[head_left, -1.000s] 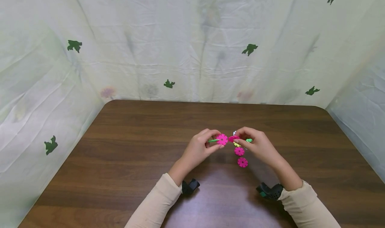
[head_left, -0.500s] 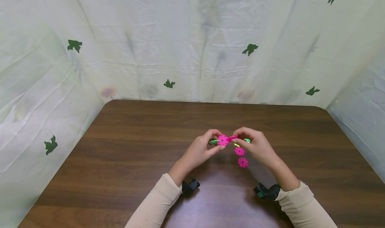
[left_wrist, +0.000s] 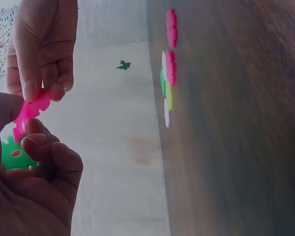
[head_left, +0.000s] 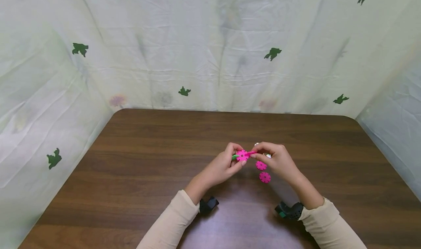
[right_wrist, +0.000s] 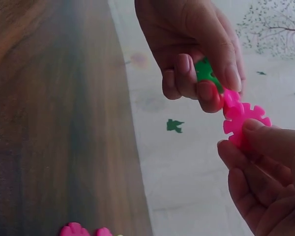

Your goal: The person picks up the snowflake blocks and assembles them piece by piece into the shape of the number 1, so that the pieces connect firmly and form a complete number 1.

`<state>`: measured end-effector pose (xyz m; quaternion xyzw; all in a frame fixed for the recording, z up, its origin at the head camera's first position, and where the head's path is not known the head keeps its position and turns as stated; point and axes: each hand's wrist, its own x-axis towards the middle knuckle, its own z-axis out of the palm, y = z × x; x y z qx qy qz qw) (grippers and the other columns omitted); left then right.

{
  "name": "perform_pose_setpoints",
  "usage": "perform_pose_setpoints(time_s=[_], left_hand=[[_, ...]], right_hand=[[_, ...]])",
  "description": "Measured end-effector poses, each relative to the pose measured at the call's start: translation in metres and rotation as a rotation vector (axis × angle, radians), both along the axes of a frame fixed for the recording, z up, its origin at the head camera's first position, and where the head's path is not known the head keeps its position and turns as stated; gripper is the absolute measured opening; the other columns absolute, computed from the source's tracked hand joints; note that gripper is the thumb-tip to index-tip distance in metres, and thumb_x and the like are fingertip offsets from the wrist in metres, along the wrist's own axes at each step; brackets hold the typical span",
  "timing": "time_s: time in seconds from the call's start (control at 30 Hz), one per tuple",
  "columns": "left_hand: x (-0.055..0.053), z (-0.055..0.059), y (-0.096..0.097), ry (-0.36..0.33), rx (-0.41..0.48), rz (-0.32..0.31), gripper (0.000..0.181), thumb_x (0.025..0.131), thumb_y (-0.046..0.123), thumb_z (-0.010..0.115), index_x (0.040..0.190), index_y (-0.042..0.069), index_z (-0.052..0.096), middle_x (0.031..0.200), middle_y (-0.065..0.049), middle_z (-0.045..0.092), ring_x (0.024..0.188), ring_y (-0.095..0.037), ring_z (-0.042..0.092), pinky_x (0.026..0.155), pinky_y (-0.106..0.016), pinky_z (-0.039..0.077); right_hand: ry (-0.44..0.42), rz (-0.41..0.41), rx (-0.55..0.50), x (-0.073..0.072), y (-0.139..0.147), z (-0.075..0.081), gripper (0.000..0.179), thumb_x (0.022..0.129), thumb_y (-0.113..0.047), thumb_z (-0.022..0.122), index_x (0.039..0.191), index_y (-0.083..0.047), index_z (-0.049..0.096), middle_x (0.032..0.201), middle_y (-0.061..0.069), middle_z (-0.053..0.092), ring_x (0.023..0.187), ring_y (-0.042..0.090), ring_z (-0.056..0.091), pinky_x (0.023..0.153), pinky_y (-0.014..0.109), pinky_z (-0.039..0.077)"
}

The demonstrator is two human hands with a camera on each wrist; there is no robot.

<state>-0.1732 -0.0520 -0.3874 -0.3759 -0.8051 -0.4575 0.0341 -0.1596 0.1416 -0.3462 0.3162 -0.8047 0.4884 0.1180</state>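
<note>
Above the table, my left hand (head_left: 217, 170) pinches a pink notched disc (head_left: 242, 155) between thumb and fingers. A green notched disc (left_wrist: 15, 156) sits at that pink disc's left side, partly covered by the same hand. My right hand (head_left: 279, 161) pinches a second pink notched disc (right_wrist: 243, 122) by its edge. The two pink discs meet edge to edge at an angle, their notched rims overlapping in the right wrist view. Fingertips hide part of the joint.
On the brown wooden table (head_left: 158, 161), two loose pink discs (head_left: 265, 177) lie just below the right hand. White, green and yellow discs (left_wrist: 170, 97) lie beyond them, mostly hidden by that hand in the head view. A pale curtain (head_left: 204, 59) hangs behind the table.
My right hand has moved left, bringing its pink disc from a small gap against the left hand's pink disc. The left hand has tilted its pieces slightly and curled its fingers more.
</note>
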Motion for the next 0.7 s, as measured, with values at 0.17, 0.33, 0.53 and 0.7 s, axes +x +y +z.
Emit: perform_pose_setpoints(time_s=[0.17, 0.33, 0.53, 0.7], left_hand=[[-0.0004, -0.0002, -0.0011, -0.037, 0.003, 0.015, 0.032, 0.086, 0.009, 0.058, 0.110, 0.002, 0.038, 0.071, 0.001, 0.049, 0.054, -0.005, 0.039, 0.050, -0.019, 0.038], [-0.0015, 0.0017, -0.0035, -0.052, 0.023, 0.035, 0.030, 0.086, 0.011, 0.060, 0.110, 0.004, 0.043, 0.086, -0.002, 0.057, 0.062, -0.008, 0.048, 0.055, -0.021, 0.044], [-0.0044, 0.0009, -0.0049, -0.020, 0.030, 0.055, 0.029, 0.086, 0.015, 0.062, 0.111, 0.006, 0.049, 0.095, -0.001, 0.057, 0.070, -0.009, 0.051, 0.060, -0.021, 0.046], [-0.0047, 0.0014, -0.0051, -0.007, 0.033, 0.064, 0.033, 0.085, 0.019, 0.062, 0.114, 0.004, 0.052, 0.107, -0.003, 0.053, 0.085, -0.010, 0.051, 0.067, -0.022, 0.046]], right_hand=[[-0.018, -0.005, -0.009, 0.0007, -0.0011, 0.0005, 0.016, 0.071, 0.012, 0.067, 0.081, 0.000, 0.064, 0.074, 0.008, 0.062, 0.062, 0.018, 0.055, 0.052, 0.022, 0.041], [-0.050, 0.006, -0.010, 0.0011, -0.0001, 0.0022, 0.015, 0.073, 0.009, 0.067, 0.086, 0.001, 0.065, 0.081, 0.008, 0.062, 0.067, 0.017, 0.055, 0.053, 0.024, 0.042], [-0.088, 0.038, -0.029, 0.0004, 0.0030, 0.0026, 0.015, 0.077, 0.009, 0.064, 0.091, 0.003, 0.064, 0.084, 0.010, 0.062, 0.070, 0.024, 0.060, 0.059, 0.028, 0.048], [-0.141, 0.026, -0.032, -0.0005, 0.0033, 0.0025, 0.014, 0.077, 0.007, 0.064, 0.091, 0.004, 0.064, 0.082, 0.011, 0.064, 0.069, 0.020, 0.063, 0.060, 0.030, 0.051]])
